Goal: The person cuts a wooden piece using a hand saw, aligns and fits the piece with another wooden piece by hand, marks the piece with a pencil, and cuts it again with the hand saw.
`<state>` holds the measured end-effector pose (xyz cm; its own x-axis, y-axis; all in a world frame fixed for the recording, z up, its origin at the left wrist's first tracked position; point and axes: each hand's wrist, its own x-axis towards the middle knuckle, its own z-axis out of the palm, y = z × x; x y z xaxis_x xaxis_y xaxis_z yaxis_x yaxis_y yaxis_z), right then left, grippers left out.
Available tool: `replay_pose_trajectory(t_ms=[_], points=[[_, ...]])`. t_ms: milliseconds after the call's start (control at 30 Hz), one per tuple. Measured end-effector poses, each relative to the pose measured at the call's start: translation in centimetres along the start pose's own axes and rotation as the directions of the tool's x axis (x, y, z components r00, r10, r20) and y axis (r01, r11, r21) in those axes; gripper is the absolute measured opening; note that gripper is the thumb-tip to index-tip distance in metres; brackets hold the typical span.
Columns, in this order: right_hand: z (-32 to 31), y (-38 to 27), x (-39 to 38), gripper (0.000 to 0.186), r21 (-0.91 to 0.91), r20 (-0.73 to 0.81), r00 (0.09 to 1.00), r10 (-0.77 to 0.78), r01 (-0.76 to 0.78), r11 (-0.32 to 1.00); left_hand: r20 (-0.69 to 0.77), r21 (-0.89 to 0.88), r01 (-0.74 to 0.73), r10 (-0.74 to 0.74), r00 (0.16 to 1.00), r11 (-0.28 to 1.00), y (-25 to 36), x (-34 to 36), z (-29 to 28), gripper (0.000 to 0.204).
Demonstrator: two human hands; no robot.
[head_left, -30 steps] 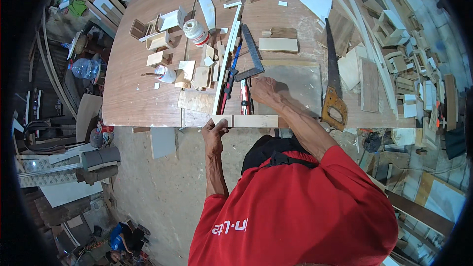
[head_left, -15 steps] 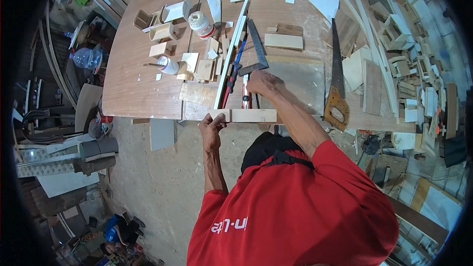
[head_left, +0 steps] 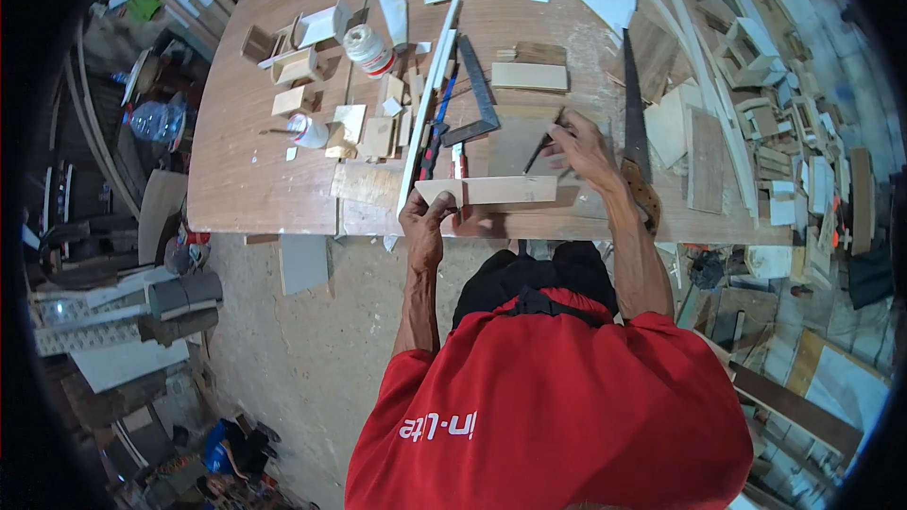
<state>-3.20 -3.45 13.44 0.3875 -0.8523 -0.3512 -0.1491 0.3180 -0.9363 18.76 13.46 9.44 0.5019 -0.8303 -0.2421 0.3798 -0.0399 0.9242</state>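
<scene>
your red shirt [head_left: 557, 416] fills the near part of the view and hides the near edge of the counter [head_left: 255, 179] below your arms. the far end of the counter is cut off at the top, and the small wood offcuts [head_left: 756, 47] at the far right are too bent by the lens to sort out. a white glue bottle with a red band [head_left: 367, 49] stands at the far left of the counter, and a smaller white bottle [head_left: 307, 130] lies nearer, just left of some pale blocks; their labels are too small to make out. your left hand [head_left: 425, 222] is clamped on the left end of a pale wooden strip [head_left: 491, 191], which lies across the near edge of the counter. your right hand [head_left: 581, 146] is just beyond the strip's right end, fingers closed on a thin dark pencil-like tool [head_left: 539, 151] whose tip you cannot see clearly. a handsaw [head_left: 635, 132] lies just right of that hand, and a dark square [head_left: 477, 94] lies just beyond the strip.
</scene>
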Motion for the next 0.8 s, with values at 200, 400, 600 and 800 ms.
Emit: replay_pose_trajectory(t_ms=[200,400,600,800], points=[[-5.5,3.4,-3.1,0.047,0.095,-0.432,0.895,-0.108,0.165,0.982,0.251,0.076,-0.021,0.001,0.968,0.997,0.1,1.4,4.8,0.012],[-9.7,4.9,-5.5,0.049,0.224,-0.605,0.781,-0.157,0.356,0.907,0.305,0.058,0.032,-0.048,0.951,0.998,-2.2,2.7,6.3,0.014],[-8.4,5.5,-7.6,0.028,0.439,-0.57,0.809,-0.144,0.448,0.779,0.122,0.038,0.241,-0.244,0.962,0.97,-4.9,2.7,8.7,0.014],[-3.8,6.3,-7.6,0.016,0.301,-0.507,0.837,-0.207,0.397,0.867,0.088,0.163,0.226,-0.243,0.966,0.96,-7.4,3.1,8.3,0.014]])
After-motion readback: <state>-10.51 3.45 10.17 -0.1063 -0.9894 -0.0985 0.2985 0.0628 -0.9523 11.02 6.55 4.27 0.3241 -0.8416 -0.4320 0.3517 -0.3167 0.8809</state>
